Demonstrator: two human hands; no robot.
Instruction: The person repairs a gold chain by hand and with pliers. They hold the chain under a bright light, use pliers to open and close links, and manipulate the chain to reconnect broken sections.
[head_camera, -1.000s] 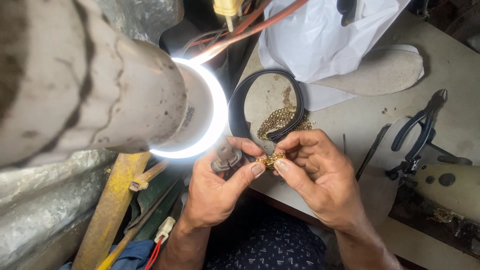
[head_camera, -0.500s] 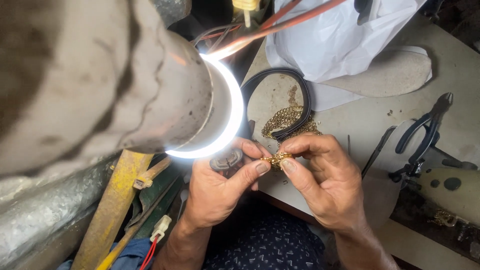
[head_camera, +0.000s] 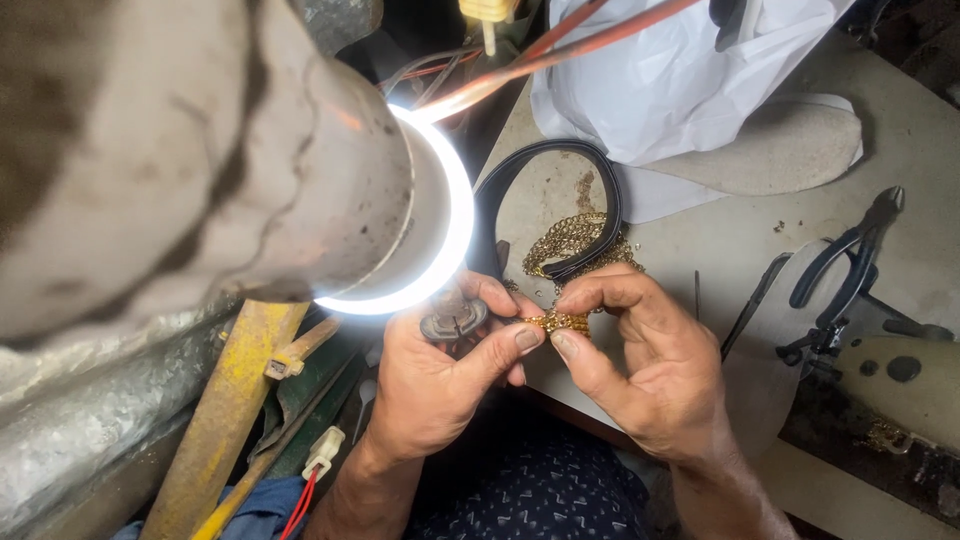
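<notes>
- Short gold-coloured chain piece (head_camera: 553, 321) sits pinched between the fingertips of both hands, just under the glowing ring lamp (head_camera: 440, 250) and above the near edge of the pale work surface (head_camera: 740, 240).
- The left hand (head_camera: 440, 385) closes thumb and forefinger on one end; the right hand (head_camera: 650, 365) closes on the other.
- Judging by the grip, joining work on this piece is under way; a loose heap of gold chain (head_camera: 575, 245) remains untouched, lying inside a black looped strap (head_camera: 600, 190).
- Count: one held piece, one heap, one strap, one pair of dark pliers (head_camera: 850, 265).
</notes>
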